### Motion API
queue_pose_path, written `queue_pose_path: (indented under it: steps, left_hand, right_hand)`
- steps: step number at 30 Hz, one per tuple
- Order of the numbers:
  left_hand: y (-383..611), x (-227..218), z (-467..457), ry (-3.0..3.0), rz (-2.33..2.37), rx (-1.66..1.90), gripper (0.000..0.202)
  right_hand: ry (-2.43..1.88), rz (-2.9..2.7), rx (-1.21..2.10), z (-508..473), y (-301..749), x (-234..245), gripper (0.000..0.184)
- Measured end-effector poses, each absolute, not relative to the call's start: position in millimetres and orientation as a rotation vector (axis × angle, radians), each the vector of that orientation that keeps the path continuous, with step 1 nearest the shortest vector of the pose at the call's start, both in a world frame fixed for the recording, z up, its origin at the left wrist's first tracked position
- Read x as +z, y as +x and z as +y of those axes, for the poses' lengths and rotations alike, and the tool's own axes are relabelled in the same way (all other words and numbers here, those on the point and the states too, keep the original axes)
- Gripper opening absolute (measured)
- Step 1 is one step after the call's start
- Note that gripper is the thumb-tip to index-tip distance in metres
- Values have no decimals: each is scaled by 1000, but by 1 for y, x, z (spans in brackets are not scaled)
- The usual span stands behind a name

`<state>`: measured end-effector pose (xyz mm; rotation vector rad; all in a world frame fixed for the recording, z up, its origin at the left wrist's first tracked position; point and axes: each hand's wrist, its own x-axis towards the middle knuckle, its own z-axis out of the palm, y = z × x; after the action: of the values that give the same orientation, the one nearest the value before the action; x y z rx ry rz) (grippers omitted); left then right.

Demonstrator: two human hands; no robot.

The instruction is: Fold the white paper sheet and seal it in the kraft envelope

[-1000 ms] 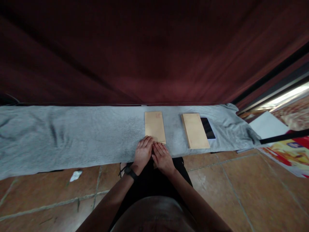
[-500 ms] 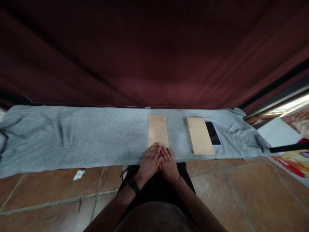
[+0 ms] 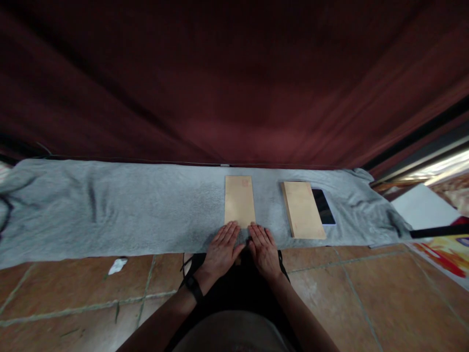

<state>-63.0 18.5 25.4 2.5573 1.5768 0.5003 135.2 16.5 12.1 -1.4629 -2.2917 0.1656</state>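
A flat tan paper envelope [image 3: 239,200] with a small red print in its far right corner lies on the grey cloth [image 3: 154,210] in front of me. My left hand [image 3: 223,249] rests flat, fingers stretched out, with its tips at the envelope's near left corner. At the near right corner lie the fingertips of my right hand [image 3: 264,248], which is also flat. Between the two hands a narrow gap shows. Neither hand grips anything. To the right is a stack of similar tan envelopes [image 3: 304,210].
A dark-screened phone or tablet [image 3: 323,206] lies partly under the stack. Behind the cloth hangs a dark red curtain [image 3: 234,98]. A white sheet [image 3: 425,208] and a colourful printed sheet [image 3: 445,256] are at the far right. Crumpled white paper [image 3: 117,266] lies on the tiled floor.
My hands, together over the envelope's near edge before, have moved apart to its two near corners. The envelope and the stack stay in place on the cloth.
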Motion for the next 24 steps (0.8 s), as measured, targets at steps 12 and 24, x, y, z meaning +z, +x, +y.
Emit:
queue_pose_path:
  steps: [12, 24]
  left_hand:
    - [-52, 42, 231, 2623, 1364, 285, 57]
    - [-54, 19, 229, 2703, 1142, 155, 58]
  right_hand:
    - [-1450, -2267, 114, 18, 135, 10, 48]
    - [-1430, -2236, 162, 19, 137, 8, 50]
